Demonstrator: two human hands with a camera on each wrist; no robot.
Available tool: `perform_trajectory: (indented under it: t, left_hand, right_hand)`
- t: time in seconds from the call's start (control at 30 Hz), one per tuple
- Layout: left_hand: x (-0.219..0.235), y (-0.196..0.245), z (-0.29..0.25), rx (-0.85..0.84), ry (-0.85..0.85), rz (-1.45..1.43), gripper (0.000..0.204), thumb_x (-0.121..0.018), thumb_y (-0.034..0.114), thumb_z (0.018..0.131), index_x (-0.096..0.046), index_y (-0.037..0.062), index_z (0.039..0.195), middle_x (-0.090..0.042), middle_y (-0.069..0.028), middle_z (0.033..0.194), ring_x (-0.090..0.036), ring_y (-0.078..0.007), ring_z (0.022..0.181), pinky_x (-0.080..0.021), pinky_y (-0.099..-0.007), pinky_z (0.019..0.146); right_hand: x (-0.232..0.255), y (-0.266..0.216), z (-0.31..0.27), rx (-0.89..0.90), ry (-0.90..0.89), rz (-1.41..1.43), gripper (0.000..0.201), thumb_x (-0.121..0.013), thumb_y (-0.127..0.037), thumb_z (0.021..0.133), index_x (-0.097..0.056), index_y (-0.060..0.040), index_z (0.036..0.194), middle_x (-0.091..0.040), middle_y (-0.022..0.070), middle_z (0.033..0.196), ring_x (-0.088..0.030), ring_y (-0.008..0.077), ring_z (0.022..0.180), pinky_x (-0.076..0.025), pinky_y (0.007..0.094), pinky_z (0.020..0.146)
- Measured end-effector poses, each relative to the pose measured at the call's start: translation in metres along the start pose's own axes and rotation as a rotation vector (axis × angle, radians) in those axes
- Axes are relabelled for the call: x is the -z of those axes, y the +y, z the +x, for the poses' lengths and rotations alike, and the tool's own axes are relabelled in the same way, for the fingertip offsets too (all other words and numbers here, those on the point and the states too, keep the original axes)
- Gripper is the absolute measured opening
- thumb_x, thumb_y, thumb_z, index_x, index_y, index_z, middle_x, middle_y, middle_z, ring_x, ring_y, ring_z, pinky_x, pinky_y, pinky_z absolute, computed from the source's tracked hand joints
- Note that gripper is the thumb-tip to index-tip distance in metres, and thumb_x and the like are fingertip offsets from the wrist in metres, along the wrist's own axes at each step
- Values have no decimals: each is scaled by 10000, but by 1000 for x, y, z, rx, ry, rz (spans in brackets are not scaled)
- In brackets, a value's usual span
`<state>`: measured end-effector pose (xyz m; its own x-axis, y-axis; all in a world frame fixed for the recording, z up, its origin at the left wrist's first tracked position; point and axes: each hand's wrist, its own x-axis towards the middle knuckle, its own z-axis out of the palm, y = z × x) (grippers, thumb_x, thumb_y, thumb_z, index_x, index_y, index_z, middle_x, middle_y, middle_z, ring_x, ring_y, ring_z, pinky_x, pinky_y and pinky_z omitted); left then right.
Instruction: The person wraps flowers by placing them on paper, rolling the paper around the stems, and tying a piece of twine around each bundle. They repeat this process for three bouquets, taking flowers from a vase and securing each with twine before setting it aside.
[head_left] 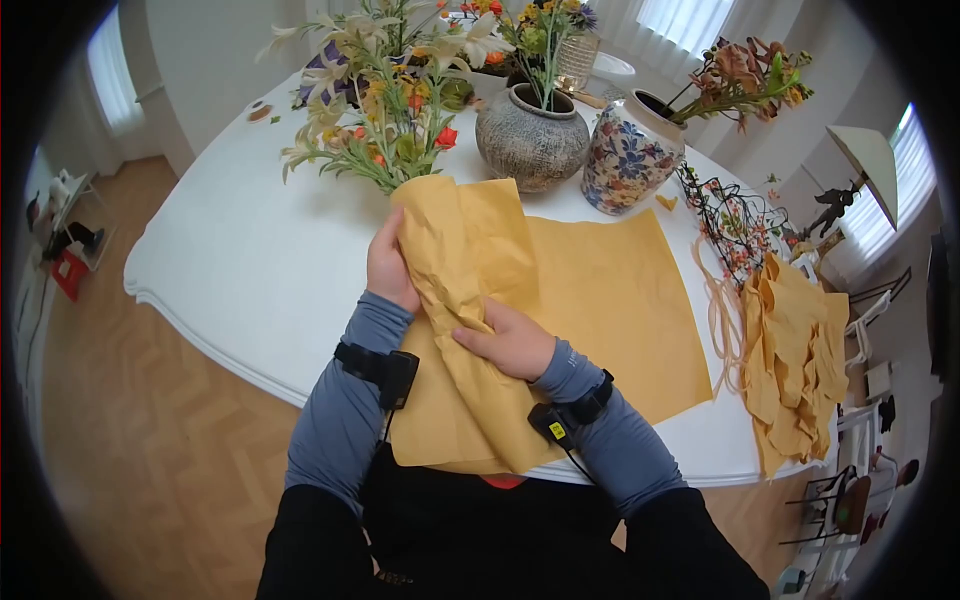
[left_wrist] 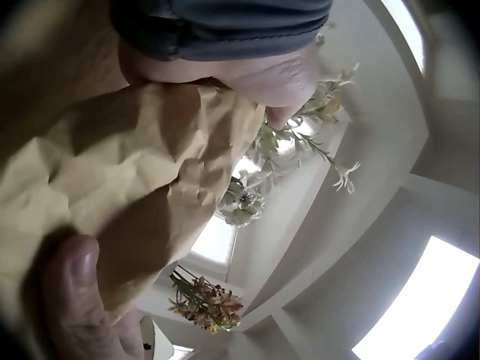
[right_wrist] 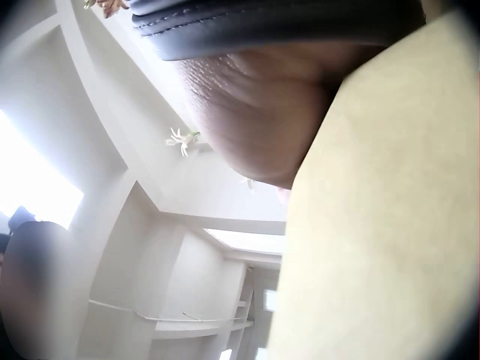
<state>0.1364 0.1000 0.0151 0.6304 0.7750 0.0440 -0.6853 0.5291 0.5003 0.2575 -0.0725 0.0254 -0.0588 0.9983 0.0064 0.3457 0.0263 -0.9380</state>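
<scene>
A bouquet of white lilies with orange and yellow flowers [head_left: 400, 110] leans out of the top of a wrap of tan kraft paper [head_left: 440, 245]. My left hand [head_left: 390, 265] grips the wrap from its left side, near the top, its fingers hidden behind the paper. Lower down, my right hand [head_left: 510, 340] holds the creased paper, thumb lying across the front. Up close in the left wrist view, the crumpled wrap [left_wrist: 150, 157] runs between both hands. The flower stems are hidden inside the paper. A flat tan sheet [head_left: 620, 310] spreads on the table to the right.
Behind the wrap stand a grey round vase [head_left: 530, 140] and a blue-and-red patterned vase [head_left: 630, 155] with flowers. At the right lie crumpled tan paper [head_left: 790, 360], a pale ribbon [head_left: 722, 320] and berry twigs [head_left: 735, 220]. The white table [head_left: 230, 260] has a curved edge.
</scene>
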Motion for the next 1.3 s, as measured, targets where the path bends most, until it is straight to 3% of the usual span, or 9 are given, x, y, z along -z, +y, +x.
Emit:
perform_trajectory:
  t: [0.13,0.37,0.57,0.67,0.73,0.8,0.87,1.1,1.3]
  left_hand:
    - [-8,6,-9,72,-132,-117,487,-441,386,1044,-537,14,1344,-647,-118,1278,-638,-267,1145,-504,-413,1011]
    - [-17,6,-19,16,-290,-89,470,-461,367,1039,-549,0,1320,-656,-143,1246,-647,-264,1130,-511,-404,1006]
    - [2,5,-5,84,-128,31,327,-600,183,985,-589,-15,1245,-690,-126,1148,-695,-227,1007,-574,-355,885]
    - [-6,5,-6,-2,-101,179,350,-595,150,981,-559,-10,1290,-680,-119,1186,-697,-235,1010,-576,-379,912]
    - [-13,5,-9,-64,-54,205,325,-652,82,940,-584,-10,1245,-688,-112,1145,-693,-221,994,-580,-360,866]
    - [-12,2,-7,-83,-41,216,326,-654,65,933,-584,-12,1241,-688,-110,1139,-692,-225,994,-579,-361,865]
    - [-13,0,-6,-101,-28,228,326,-657,49,925,-583,-13,1237,-689,-108,1132,-691,-230,993,-579,-362,864]
    - [-10,-8,-5,-228,148,432,328,-685,9,889,-583,-29,1199,-693,-120,1089,-700,-234,939,-580,-353,819]
    - [-8,-5,-2,-220,167,419,323,-694,52,896,-588,-23,1192,-689,-130,1105,-693,-240,971,-576,-356,831]
  right_hand:
    - [3,-14,-4,-153,-189,582,452,-571,-227,1026,-456,-27,1415,-610,16,1235,-609,141,1103,-501,326,962]
    - [5,-15,-8,-244,-294,862,491,-577,-240,1027,-404,-40,1441,-618,30,1221,-613,120,1090,-505,295,954]
    - [15,-9,1,-215,-229,300,508,-697,-351,943,-555,6,1276,-633,70,1167,-620,109,1016,-515,299,884]
    - [21,-15,2,-213,66,-116,608,-786,-419,844,-594,25,1214,-635,91,1135,-625,142,983,-517,308,844]
    - [23,-11,1,112,525,-494,707,-821,-447,789,-567,38,1237,-631,115,1102,-633,210,980,-521,333,866]
    - [24,-3,3,105,521,-423,826,-818,-472,782,-493,57,1327,-623,188,1172,-636,298,1051,-513,374,933]
    - [25,-24,-2,-210,178,-19,961,-805,-493,783,-376,83,1421,-590,264,1257,-614,347,1150,-479,392,1018]
    - [9,-29,-9,-143,51,-312,1106,-782,-490,786,-180,106,1498,-552,312,1312,-583,370,1222,-458,364,1049]
    - [15,-13,-4,-32,30,-199,952,-748,-241,824,-169,45,1525,-528,273,1366,-545,363,1273,-425,363,1081]
